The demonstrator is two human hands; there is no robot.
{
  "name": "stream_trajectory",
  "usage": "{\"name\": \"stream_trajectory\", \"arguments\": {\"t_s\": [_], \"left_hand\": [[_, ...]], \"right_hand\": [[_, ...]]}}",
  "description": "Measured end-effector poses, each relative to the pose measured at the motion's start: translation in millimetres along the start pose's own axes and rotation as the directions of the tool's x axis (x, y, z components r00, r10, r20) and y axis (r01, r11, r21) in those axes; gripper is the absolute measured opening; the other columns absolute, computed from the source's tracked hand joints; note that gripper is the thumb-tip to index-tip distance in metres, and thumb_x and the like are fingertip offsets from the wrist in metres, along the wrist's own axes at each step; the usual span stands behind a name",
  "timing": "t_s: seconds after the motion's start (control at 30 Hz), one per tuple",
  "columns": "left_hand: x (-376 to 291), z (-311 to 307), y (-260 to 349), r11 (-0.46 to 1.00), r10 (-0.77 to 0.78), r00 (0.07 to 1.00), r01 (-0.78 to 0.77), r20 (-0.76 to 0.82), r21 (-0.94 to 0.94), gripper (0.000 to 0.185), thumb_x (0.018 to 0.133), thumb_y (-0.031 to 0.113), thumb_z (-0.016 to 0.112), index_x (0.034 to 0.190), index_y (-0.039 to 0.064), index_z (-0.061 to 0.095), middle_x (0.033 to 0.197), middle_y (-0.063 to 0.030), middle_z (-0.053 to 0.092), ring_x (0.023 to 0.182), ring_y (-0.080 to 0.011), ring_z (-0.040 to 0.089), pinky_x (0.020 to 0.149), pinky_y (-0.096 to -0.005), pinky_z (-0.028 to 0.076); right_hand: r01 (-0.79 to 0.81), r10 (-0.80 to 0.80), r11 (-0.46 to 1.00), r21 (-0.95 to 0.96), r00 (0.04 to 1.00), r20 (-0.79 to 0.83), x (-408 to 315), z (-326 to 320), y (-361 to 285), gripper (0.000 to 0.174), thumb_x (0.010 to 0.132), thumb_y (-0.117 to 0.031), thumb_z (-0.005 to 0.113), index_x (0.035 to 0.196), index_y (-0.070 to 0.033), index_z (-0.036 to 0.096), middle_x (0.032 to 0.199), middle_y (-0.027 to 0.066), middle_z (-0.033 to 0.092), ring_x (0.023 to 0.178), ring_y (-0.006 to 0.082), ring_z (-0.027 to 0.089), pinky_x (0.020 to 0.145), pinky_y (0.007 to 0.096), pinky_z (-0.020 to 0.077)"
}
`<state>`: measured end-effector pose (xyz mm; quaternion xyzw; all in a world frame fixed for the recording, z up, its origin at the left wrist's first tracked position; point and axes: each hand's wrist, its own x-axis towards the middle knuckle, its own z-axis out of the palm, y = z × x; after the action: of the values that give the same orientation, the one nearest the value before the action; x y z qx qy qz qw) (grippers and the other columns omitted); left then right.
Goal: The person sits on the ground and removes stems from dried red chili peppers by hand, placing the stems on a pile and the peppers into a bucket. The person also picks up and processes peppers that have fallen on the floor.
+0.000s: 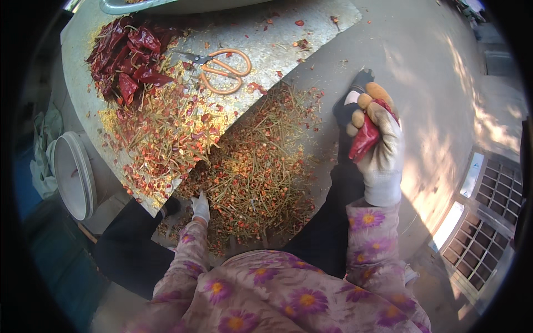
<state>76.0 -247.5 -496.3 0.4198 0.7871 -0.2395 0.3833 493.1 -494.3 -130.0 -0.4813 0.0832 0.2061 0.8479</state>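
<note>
In a white glove with tan fingertips, my right hand point(379, 125) is raised above my outstretched right leg. Its fingers are closed around a dried red chili pepper point(365, 139). My left hand point(201, 208), gloved in white, reaches down at the near left edge of a heap of chili stems, seeds and scraps point(258, 179). Its fingers are hidden there, close to the corner of a pale board point(266, 54). On the board lie a pile of whole dried red chilies point(129, 56) and scissors with orange handles point(225, 70). Loose seeds, stems and scraps point(166, 137) cover the board's near part.
A white plastic bucket point(75, 175) lies tipped left of the board. The rim of a large basin point(175, 6) shows at the top. Grid-patterned crates point(474, 249) stand on the right, on the concrete floor point(420, 112). My legs flank the heap.
</note>
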Motion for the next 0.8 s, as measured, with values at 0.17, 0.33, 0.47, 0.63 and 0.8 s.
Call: {"name": "stream_trajectory", "arguments": {"t_s": [0.17, 0.33, 0.47, 0.63, 0.8], "left_hand": [[-72, 38, 26, 0.971, 0.078, 0.995, -0.09, 0.063, 0.219, 0.084, 0.099, 0.053, 0.053, 0.16, 0.01, 0.017, 0.165, -0.0246, 0.009, 0.146, -0.0462, 0.027, 0.118, -0.048, 0.033], [-190, 144, 75, 0.835, 0.362, 0.871, -0.462, 0.334, 0.299, 0.09, 0.095, 0.045, 0.058, 0.161, 0.009, 0.009, 0.156, -0.042, 0.015, 0.137, -0.0562, 0.036, 0.115, -0.0475, 0.035], [-273, 229, 92, 0.731, 0.527, 0.534, -0.682, 0.661, -0.032, 0.058, 0.095, 0.037, 0.052, 0.144, 0.007, 0.041, 0.132, -0.0354, 0.051, 0.124, -0.046, 0.053, 0.104, -0.0467, 0.044], [-321, 240, 102, 0.591, 0.671, 0.108, -0.675, 0.733, -0.442, 0.021, 0.094, 0.02, 0.05, 0.097, 0.006, 0.065, 0.099, -0.0197, 0.069, 0.095, -0.0382, 0.066, 0.084, -0.0459, 0.051], [-242, 173, 201, -0.149, 0.984, -0.107, -0.934, 0.145, 0.325, 0.019, 0.081, 0.014, 0.059, 0.095, 0.004, 0.069, 0.088, -0.0204, 0.068, 0.084, -0.0377, 0.066, 0.076, -0.0491, 0.054]], "right_hand": [[0.04, -0.04, 0.999, -0.009, 0.998, 0.047, -14, 10, -2, 0.047, 0.1, -0.011, 0.054, 0.143, 0.006, 0.043, 0.114, 0.0131, 0.059, 0.082, 0.0167, 0.06, 0.066, 0.0285, 0.0561], [-0.018, 0.018, 1.0, -0.004, 0.999, 0.035, -24, -3, -6, 0.048, 0.101, -0.011, 0.054, 0.143, 0.007, 0.042, 0.115, 0.0132, 0.058, 0.082, 0.0174, 0.06, 0.067, 0.0299, 0.0566], [-0.055, 0.054, 0.998, 0.019, 0.997, 0.052, -25, -7, -6, 0.051, 0.098, -0.011, 0.058, 0.144, 0.007, 0.041, 0.116, 0.0146, 0.056, 0.087, 0.0192, 0.062, 0.069, 0.032, 0.0603], [-0.047, 0.052, 0.987, 0.156, 0.998, -0.027, -30, -3, -8, 0.045, 0.094, -0.004, 0.058, 0.136, 0.005, 0.046, 0.11, 0.0152, 0.062, 0.085, 0.0228, 0.068, 0.07, 0.0344, 0.0608], [-0.074, 0.07, 0.987, 0.144, 0.997, 0.034, -40, -11, -16, 0.043, 0.09, 0.0, 0.059, 0.132, 0.003, 0.051, 0.105, 0.016, 0.065, 0.088, 0.0237, 0.069, 0.079, 0.0368, 0.0597]]}}
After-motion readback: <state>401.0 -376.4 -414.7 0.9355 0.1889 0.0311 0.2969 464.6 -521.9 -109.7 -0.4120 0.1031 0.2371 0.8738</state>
